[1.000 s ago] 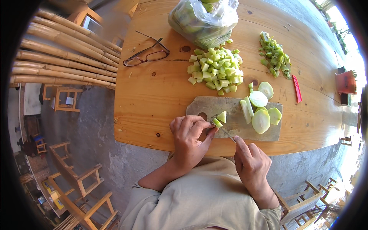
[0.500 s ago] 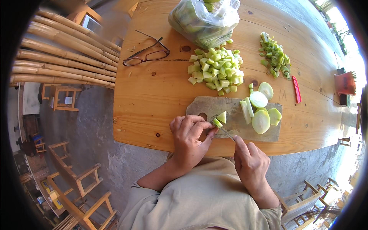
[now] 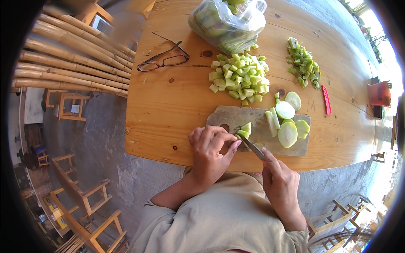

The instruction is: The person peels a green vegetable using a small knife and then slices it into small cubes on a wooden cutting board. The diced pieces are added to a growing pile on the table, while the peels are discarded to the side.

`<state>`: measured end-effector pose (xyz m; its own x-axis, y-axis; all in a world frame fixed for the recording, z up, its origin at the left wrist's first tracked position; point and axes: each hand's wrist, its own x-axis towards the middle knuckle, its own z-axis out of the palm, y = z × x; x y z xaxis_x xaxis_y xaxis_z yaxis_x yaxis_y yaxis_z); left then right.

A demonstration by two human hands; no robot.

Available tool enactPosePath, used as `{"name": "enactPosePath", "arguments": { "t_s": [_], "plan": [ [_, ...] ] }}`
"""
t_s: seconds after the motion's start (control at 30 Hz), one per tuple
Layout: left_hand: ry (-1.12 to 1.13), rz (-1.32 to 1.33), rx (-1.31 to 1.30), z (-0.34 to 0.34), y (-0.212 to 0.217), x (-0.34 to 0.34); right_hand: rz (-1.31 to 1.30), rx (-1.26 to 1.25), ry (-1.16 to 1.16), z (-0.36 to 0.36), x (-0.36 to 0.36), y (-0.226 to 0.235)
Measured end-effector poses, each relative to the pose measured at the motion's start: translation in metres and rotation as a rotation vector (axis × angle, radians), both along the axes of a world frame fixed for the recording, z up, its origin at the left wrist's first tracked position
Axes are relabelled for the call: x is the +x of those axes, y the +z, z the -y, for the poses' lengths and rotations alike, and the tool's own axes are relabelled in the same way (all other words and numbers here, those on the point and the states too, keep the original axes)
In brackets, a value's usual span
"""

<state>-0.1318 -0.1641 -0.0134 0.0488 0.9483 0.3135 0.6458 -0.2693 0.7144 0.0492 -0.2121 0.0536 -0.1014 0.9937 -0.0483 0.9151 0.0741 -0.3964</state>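
Observation:
My left hand [image 3: 213, 147] pinches a small pale-green vegetable piece [image 3: 239, 136] over the left part of a worn wooden cutting board [image 3: 270, 141]. In my right hand [image 3: 279, 177] is a knife [image 3: 252, 146], its forefinger along the back of the blade and its tip at that piece. Another cut chunk [image 3: 246, 128] lies just beyond. Round slices [image 3: 287, 134] and strips [image 3: 272, 121] of the same vegetable rest on the board's right part. Past the board's far edge is a heap of pale-green cubes [image 3: 240, 76].
A clear plastic bag [image 3: 228, 27] of green vegetables stands behind the cubes. Eyeglasses [image 3: 164, 62] lie at the left. Green peelings [image 3: 304, 63] and a red peeler-like tool [image 3: 326, 100] are to the right. An orange container [image 3: 379, 93] sits by the table's right edge.
The knife has turned so more of its blade shows, and my right hand has shifted slightly right and down. My left hand still holds its piece.

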Motion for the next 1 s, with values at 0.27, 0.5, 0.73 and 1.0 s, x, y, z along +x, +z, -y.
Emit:
{"name": "enactPosePath", "arguments": {
  "t_s": [0.27,0.5,0.73,1.0],
  "plan": [
    [-0.051,-0.059,0.013,-0.002,0.005,-0.002,-0.04,0.051,-0.09,0.005,0.022,-0.005],
    [-0.051,-0.082,-0.004,-0.004,0.006,-0.003,-0.135,0.088,-0.072,0.006,0.014,-0.013],
    [0.014,-0.096,0.018,-0.001,0.003,0.005,-0.17,0.029,-0.051,0.007,0.004,-0.006],
    [0.014,-0.106,0.008,0.0,0.004,0.007,-0.104,0.052,-0.041,0.007,0.003,-0.009]
  ]
}}
